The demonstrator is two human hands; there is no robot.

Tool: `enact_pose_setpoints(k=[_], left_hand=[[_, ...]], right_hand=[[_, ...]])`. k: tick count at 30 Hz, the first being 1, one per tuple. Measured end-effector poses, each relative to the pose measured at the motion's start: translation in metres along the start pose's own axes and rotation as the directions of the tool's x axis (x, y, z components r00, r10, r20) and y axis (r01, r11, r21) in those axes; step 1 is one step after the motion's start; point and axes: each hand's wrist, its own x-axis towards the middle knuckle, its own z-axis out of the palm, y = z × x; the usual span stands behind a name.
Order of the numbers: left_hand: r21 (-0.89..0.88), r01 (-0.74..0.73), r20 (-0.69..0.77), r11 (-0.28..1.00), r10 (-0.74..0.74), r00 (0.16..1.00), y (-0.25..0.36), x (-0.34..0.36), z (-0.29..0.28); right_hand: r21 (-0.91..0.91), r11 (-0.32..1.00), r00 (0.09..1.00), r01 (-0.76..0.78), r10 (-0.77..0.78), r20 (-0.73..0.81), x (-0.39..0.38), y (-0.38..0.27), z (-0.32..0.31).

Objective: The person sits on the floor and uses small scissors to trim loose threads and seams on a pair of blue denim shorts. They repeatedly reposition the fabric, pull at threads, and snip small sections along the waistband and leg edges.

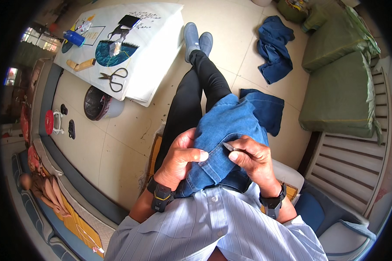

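A pair of blue jeans [225, 119] lies bunched across my lap, with a curved stitched seam facing up. My left hand [179, 157] grips the denim at its left edge, the thumb pressed flat beside the seam and the other fingers underneath. Just to the right, my right hand [253, 158] is closed on a small pointed metal tool [228, 147], its tip resting at or just above the seam. Fingers hide most of the tool, so I cannot tell its exact kind.
Ahead on the left, a white covered table [154, 56] bears scissors [113, 79], a blue bottle [74, 38] and a dark phone [129, 21]. A waste bin [111, 107] stands beside it. More denim [274, 50] lies on the floor. Green cushions [337, 98] sit at right; someone reclines [50, 191] at far left.
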Motion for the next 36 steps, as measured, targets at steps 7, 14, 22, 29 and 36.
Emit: enact_pose_setpoints(k=[7,14,22,29,36], left_hand=[[-0.016,-0.002,-0.003,1.000,0.002,1.000,-0.001,0.000,0.001],[-0.009,-0.002,-0.010,1.000,0.002,1.000,0.001,0.000,0.004],[-0.006,-0.007,-0.007,1.000,0.007,1.000,0.000,0.000,0.003],[-0.010,-0.010,0.003,1.000,0.010,1.000,0.001,0.000,0.003],[-0.007,-0.008,0.009,1.000,0.008,1.000,0.001,0.000,0.003]], right_hand=[[-0.287,0.951,0.993,0.112,-0.100,0.056,0.001,-0.009,-0.004],[-0.412,0.893,0.983,0.183,-0.160,0.088,0.002,-0.014,-0.004],[-0.403,0.898,0.984,0.176,-0.171,0.049,0.001,-0.011,0.001],[-0.429,0.886,0.985,0.175,-0.161,0.068,-0.001,-0.021,0.000],[-0.498,0.838,0.974,0.225,-0.202,0.101,0.001,-0.025,0.003]])
